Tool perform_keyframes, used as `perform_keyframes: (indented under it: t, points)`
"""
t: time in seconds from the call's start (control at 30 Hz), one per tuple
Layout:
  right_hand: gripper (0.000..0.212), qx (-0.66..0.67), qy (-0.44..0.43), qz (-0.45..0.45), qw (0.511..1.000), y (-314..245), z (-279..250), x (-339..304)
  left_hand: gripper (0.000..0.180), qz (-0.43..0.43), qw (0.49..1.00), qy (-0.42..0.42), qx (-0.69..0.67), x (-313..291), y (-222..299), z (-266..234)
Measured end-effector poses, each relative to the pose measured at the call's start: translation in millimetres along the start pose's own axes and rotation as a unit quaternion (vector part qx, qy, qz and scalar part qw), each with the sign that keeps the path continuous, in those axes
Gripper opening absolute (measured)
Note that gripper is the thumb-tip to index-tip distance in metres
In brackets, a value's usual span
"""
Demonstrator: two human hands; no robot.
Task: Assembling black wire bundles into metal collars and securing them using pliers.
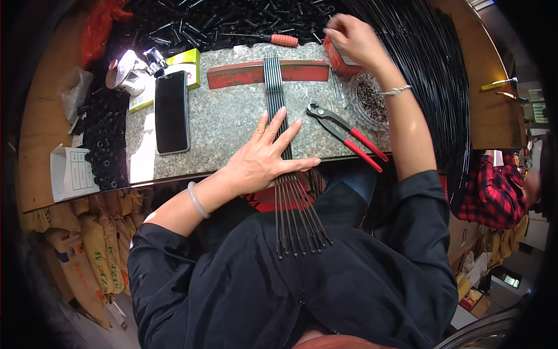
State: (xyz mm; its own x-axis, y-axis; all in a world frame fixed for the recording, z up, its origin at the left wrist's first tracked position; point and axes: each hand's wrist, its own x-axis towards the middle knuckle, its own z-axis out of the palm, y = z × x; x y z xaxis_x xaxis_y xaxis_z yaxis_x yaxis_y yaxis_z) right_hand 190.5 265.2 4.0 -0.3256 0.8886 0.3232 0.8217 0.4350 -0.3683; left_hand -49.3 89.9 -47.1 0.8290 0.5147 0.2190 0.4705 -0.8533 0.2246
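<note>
My left hand lies flat with its fingers spread across a row of thin black rods, pressing them at the table's front edge. The rods' far ends rest over a red metal bar; their near ends, with small knobs, fan out over my lap. My right hand is raised over a small red box at the back right. Its fingers are curled and pinched together, slightly blurred, and anything between them is too small to make out. Red-handled pincers lie right of the rods.
A clear dish of small metal pieces stands below my right forearm. Long black rods fill the right side. A phone lies at left, a red-handled screwdriver behind. Black bolts cover the back. Another person's plaid sleeve shows far right.
</note>
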Motion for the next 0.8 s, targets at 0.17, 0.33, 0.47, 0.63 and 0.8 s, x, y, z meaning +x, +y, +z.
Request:
perform_keyframes:
  t: [0.17, 0.33, 0.47, 0.63, 0.8]
  points:
    - [0.019, -0.024, -0.122, 0.051, 0.991, 43.2, -15.9, -26.9, 0.052, 0.003, 0.999, -0.008, 0.038, 0.5, -1.1, 3.7]
    - [0.019, -0.049, -0.104, 0.058, 0.992, 38.3, -20.3, -29.3, 0.051, 0.006, 0.999, -0.008, 0.043, 0.8, 0.0, 3.9]
    - [0.017, -0.103, 0.040, 0.027, 0.994, 37.9, -21.8, -32.9, 0.051, 0.009, 0.999, -0.008, 0.042, 2.2, -1.1, 3.1]
    - [0.017, 0.071, 0.078, -0.066, 0.992, -14.0, 3.3, -21.6, 0.052, 0.004, 0.999, -0.010, 0.051, -0.9, -1.8, 5.1]
    - [0.022, 0.116, -0.085, 0.006, 0.990, -27.7, 41.4, -6.9, 0.053, 0.007, 0.998, -0.009, 0.055, 3.1, -0.3, 3.8]
